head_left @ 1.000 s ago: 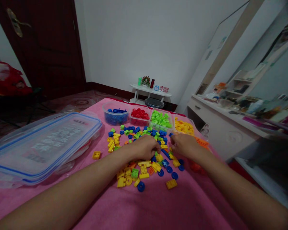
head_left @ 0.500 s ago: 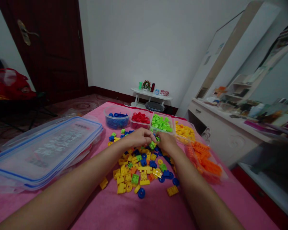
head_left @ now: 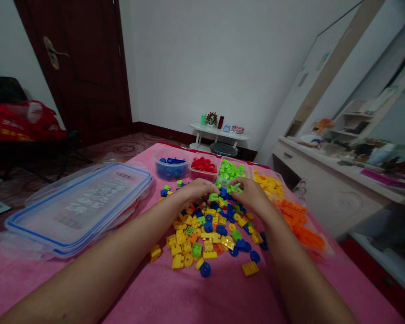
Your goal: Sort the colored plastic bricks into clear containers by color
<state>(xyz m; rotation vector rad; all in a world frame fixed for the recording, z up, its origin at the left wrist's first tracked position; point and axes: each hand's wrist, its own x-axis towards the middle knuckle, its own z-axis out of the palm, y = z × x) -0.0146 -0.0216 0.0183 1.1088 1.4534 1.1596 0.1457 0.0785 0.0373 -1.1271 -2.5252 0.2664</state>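
Observation:
A heap of small yellow, blue and green building blocks (head_left: 212, 229) lies on a pink cloth (head_left: 202, 292). My left hand (head_left: 196, 191) rests on the far side of the heap, fingers curled down onto the blocks. My right hand (head_left: 250, 194) is beside it, fingers bent, with green blocks (head_left: 232, 188) at its fingertips. What each hand grips is hidden by the fingers. Behind the hands stand tubs of blue blocks (head_left: 170, 167), red blocks (head_left: 203, 165) and green blocks (head_left: 231, 171).
Yellow blocks (head_left: 268, 183) and orange blocks (head_left: 299, 225) lie in clear trays at the right. A stack of clear lidded boxes with blue rims (head_left: 83, 202) sits on the left. A white dresser (head_left: 327, 180) stands right, a dark door (head_left: 84, 67) far left, a low white table (head_left: 218, 132) behind.
Both hands have moved away from me toward the tubs and come closer together over the far edge of the heap. The camera has tilted, shifting the scene a little to the right.

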